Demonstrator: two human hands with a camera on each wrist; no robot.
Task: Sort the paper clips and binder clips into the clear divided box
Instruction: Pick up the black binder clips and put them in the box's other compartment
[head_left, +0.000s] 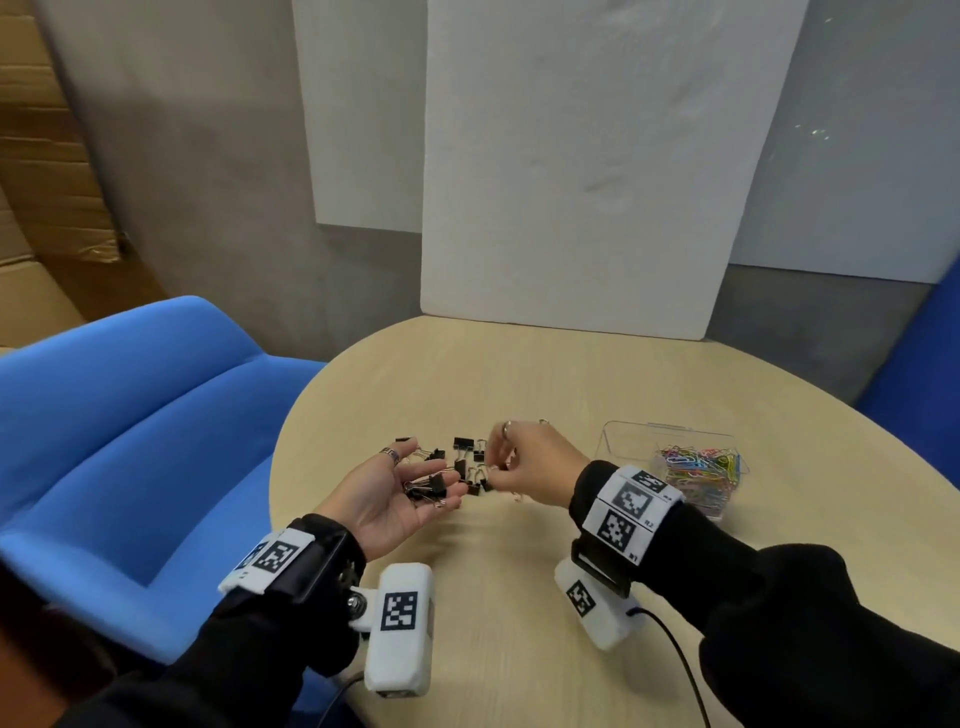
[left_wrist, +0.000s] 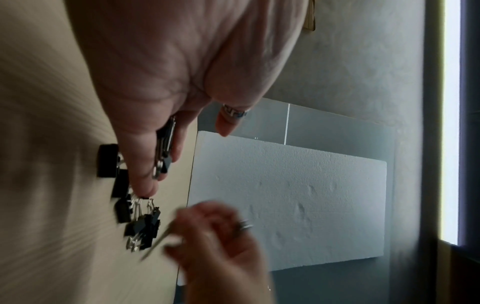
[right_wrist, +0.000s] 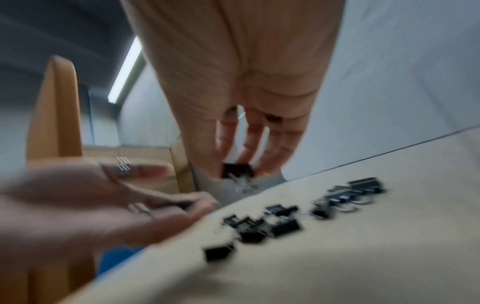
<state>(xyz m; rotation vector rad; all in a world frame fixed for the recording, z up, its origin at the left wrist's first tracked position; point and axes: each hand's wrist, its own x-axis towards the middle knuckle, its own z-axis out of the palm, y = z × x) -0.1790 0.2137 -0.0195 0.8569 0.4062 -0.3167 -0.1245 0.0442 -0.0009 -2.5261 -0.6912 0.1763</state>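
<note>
My left hand (head_left: 395, 493) lies palm up over the round table, with several black binder clips (head_left: 428, 491) resting on its relaxed fingers; the same clips (left_wrist: 165, 148) show in the left wrist view. Just to its right, my right hand (head_left: 519, 462) hovers over a loose scatter of binder clips (head_left: 465, 452). In the blurred right wrist view its fingertips pinch one black binder clip (right_wrist: 237, 170) above the table. The clear box (head_left: 623, 441) stands to the right with coloured paper clips (head_left: 696, 467) in its near compartment.
The wooden table (head_left: 519, 582) has a white foam board (head_left: 571, 182) standing at its far edge. A blue sofa (head_left: 130, 426) adjoins the table's left side. Cardboard boxes (head_left: 41, 156) are stacked at the far left.
</note>
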